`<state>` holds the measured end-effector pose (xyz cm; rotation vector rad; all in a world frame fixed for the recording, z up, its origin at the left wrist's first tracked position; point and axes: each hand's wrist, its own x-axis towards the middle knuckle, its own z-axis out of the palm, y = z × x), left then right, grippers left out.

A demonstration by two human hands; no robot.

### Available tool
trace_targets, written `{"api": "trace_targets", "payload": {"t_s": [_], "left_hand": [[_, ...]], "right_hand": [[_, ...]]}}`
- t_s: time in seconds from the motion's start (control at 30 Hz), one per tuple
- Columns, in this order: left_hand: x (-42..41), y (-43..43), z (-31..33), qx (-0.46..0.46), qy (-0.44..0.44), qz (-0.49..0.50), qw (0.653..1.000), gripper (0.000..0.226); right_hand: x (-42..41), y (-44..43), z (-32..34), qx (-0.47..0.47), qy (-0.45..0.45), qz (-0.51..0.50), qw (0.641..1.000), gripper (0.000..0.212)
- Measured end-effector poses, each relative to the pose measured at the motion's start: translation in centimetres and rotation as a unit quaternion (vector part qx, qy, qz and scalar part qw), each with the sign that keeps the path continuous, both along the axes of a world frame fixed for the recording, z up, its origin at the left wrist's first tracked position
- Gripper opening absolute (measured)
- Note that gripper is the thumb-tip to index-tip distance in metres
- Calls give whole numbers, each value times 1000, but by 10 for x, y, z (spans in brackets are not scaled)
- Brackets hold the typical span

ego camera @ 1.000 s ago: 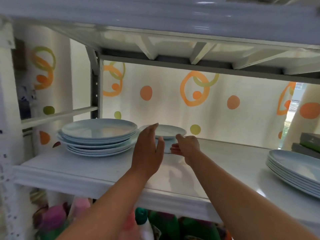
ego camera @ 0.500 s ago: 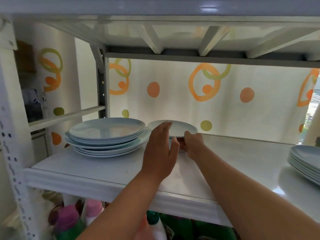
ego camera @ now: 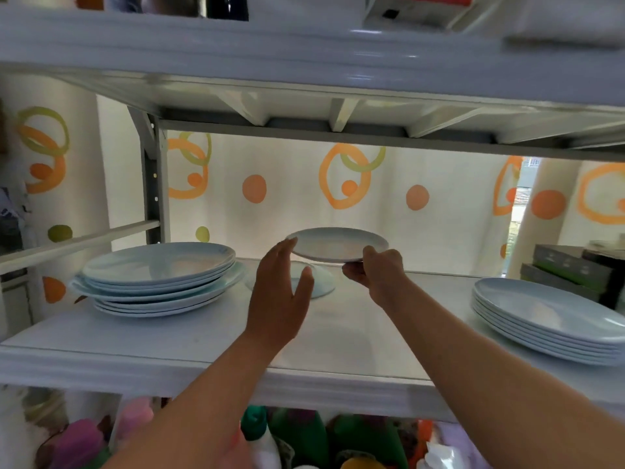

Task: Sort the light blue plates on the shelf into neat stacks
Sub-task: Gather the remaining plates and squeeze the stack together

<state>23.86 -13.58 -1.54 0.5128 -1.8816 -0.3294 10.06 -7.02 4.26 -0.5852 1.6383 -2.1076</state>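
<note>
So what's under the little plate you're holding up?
Another small plate sits on the shelf right below the lifted plate. The left hand covers its left part, so whether more lie there stays hidden.

A white curtain (ego camera: pixel 297 198) with orange circles glows behind the shelving.

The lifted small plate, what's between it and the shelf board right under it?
In the head view, another small plate lies on the shelf beneath the lifted small plate.
</note>
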Motion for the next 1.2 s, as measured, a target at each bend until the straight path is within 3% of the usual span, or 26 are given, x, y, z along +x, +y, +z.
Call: {"api": "trace_targets", "payload": {"t_s": [0.3,0.63,0.87,1.2], "left_hand": [[-62,67,16,12,28,-78,997,55],[-127,139,4,60,19,-154,986,52],[-155,170,8,61,10,-198,978,53],[-158,164,-7,62,-35,-184,980,54]], "right_hand": [[-42,105,13,-39,-3,-86,996,37],[-98,203,3,3,-13,-182,983,39],[-115,232,-4,41,-16,-213,976,42],[-123,241,-12,124,-14,-208,970,40]]}}
